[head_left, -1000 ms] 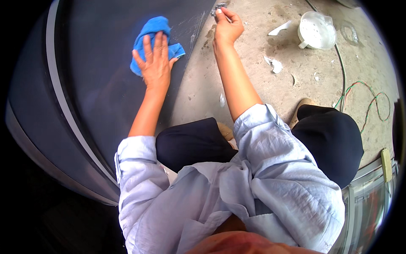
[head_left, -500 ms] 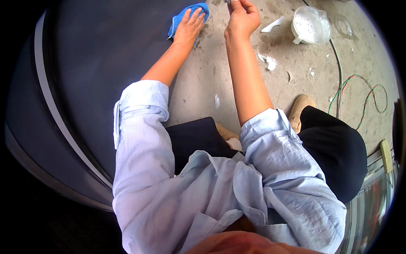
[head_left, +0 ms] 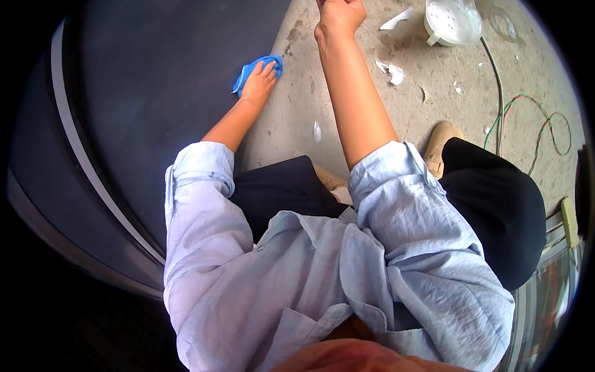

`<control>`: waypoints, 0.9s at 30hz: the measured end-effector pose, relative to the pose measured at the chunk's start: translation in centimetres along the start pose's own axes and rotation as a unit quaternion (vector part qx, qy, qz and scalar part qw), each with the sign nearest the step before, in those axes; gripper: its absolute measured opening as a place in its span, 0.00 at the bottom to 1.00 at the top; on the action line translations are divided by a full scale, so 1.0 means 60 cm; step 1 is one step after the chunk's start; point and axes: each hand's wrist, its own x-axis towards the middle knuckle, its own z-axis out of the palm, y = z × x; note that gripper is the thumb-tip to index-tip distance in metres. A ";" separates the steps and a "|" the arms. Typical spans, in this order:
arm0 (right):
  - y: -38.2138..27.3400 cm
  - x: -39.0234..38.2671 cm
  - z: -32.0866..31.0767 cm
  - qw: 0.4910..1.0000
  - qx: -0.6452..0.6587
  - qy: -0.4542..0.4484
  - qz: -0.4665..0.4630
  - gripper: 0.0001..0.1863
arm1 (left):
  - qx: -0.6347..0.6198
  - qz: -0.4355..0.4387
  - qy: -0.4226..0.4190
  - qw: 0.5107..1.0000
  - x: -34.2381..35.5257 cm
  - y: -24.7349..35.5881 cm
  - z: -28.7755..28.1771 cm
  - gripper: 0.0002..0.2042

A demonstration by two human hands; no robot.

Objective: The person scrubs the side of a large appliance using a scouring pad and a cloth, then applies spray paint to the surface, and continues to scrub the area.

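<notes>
My left hand lies over a folded blue cloth, fingers spread and pressing it against the edge of a large dark, smooth panel. The cloth bunches out past my fingertips. At the upper edge of the picture my right hand is closed in a grip, its fingertips partly cut off by the frame. Whatever it grips cannot be made out.
On the concrete floor to the right stand a white plastic basin and several white scraps. A grey hose and a red-green cord run near my right shoe. A pale strip lies at far right.
My left hand and the blue cloth have slid down along the panel edge, toward my body. My right hand has shifted up and slightly left, its fingertips now leaving the picture.
</notes>
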 end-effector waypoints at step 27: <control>0.040 -0.059 -0.065 0.972 -0.118 0.105 0.177 0.11 | -0.287 -0.112 0.400 0.863 -0.091 -0.228 -0.139 0.21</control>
